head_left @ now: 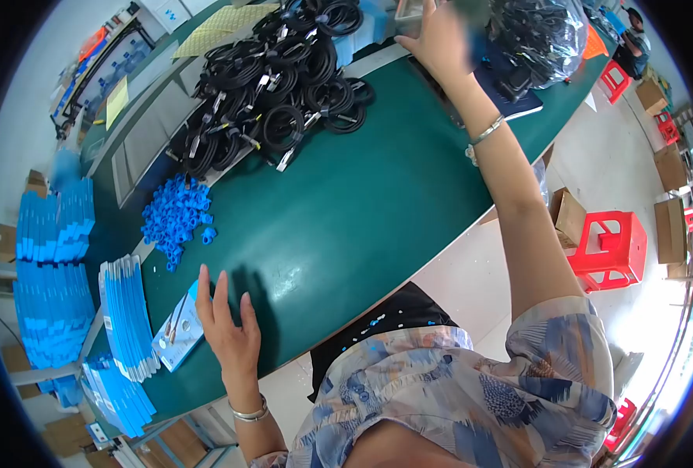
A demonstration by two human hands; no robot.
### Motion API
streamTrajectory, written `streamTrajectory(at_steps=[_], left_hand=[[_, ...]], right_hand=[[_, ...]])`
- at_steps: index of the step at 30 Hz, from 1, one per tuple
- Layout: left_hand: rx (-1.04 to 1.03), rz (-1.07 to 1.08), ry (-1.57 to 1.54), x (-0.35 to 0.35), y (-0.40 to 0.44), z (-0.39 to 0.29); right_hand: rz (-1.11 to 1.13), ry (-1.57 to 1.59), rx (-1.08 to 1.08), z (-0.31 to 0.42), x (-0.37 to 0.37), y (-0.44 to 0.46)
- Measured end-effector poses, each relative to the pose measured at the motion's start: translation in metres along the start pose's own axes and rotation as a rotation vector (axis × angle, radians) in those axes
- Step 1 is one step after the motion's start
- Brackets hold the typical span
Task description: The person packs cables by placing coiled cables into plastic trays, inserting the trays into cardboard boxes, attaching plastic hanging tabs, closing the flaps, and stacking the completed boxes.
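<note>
My left hand point(228, 326) is above the green table point(346, 210) with its fingers spread and nothing in them. Just beside its fingers lies a blue and white packet point(179, 327) with a cable printed on it. My right hand point(438, 43) reaches to the table's far side, near a clear plastic bag of black items point(537, 39); its fingers are partly cut off and blurred, though the thumb stands apart. Between the hands, farther back, is a heap of coiled black cables point(284, 125). A pile of small blue caps point(176, 214) lies beyond my left hand.
Stacks of blue packets point(128, 316) stand at the left, with more point(54, 312) on a shelf behind. Red stools point(611, 249) and cardboard boxes point(569, 214) are on the floor at the right. A person point(635, 43) is in the far right background.
</note>
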State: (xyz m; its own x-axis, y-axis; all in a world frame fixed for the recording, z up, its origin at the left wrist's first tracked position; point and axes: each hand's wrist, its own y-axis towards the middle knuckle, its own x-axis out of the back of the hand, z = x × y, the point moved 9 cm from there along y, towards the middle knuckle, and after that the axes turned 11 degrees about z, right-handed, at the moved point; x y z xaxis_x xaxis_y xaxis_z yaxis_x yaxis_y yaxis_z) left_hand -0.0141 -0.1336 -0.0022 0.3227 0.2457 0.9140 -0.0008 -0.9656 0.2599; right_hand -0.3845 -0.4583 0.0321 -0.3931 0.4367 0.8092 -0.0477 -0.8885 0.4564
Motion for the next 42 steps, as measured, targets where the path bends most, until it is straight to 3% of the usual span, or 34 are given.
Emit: streamTrajectory(at_steps=[3,6,8,11,13,16,18,20,23,28,33,38,40,41,42], left_hand=[[-0.027,0.012,0.0,-0.002,-0.001,-0.008],[-0.042,-0.005,-0.01,0.001,-0.005,-0.009],[-0.059,-0.014,-0.025,0.002,-0.008,-0.011],[-0.054,-0.007,-0.062,0.003,-0.007,-0.014],[-0.064,-0.007,-0.107,0.002,0.0,-0.021],[-0.077,0.061,-0.356,-0.009,0.02,-0.052],[0.016,0.264,-1.151,-0.039,0.029,-0.074],[0.094,0.259,-1.256,-0.049,0.029,-0.077],[0.288,0.258,-1.593,-0.07,0.029,-0.077],[0.428,0.108,-1.632,-0.065,0.017,-0.07],[0.521,0.192,-1.891,-0.087,0.006,-0.065],[0.411,0.286,-1.944,-0.073,0.004,-0.067],[0.378,0.29,-1.94,-0.066,-0.001,-0.05],[0.342,0.297,-1.932,-0.061,-0.004,-0.037],[0.312,0.3,-1.923,-0.057,-0.008,-0.026]], right_hand=[[-0.304,0.113,0.356,0.006,-0.003,-0.01],[-0.322,0.268,0.427,0.007,0.008,-0.001],[0.133,-0.091,-0.223,-0.002,0.009,0.005],[-0.02,-0.019,-0.163,0.014,0.048,-0.049],[-0.361,0.223,0.201,0.037,0.094,-0.107],[0.04,1.31,-0.175,0.027,0.05,-0.172],[0.155,1.688,-0.271,0.051,0.016,-0.218],[0.262,1.478,-0.255,0.075,0.004,-0.253],[0.348,1.589,-0.21,0.103,0.0,-0.277],[0.273,1.368,0.068,0.11,0.018,-0.277],[0.274,1.262,0.071,0.116,0.017,-0.288],[0.406,1.417,0.003,0.117,0.027,-0.267],[0.362,1.45,-0.238,0.08,0.018,-0.253],[0.252,1.538,-0.285,0.069,0.03,-0.239],[0.153,1.34,-0.234,0.053,0.039,-0.227]])
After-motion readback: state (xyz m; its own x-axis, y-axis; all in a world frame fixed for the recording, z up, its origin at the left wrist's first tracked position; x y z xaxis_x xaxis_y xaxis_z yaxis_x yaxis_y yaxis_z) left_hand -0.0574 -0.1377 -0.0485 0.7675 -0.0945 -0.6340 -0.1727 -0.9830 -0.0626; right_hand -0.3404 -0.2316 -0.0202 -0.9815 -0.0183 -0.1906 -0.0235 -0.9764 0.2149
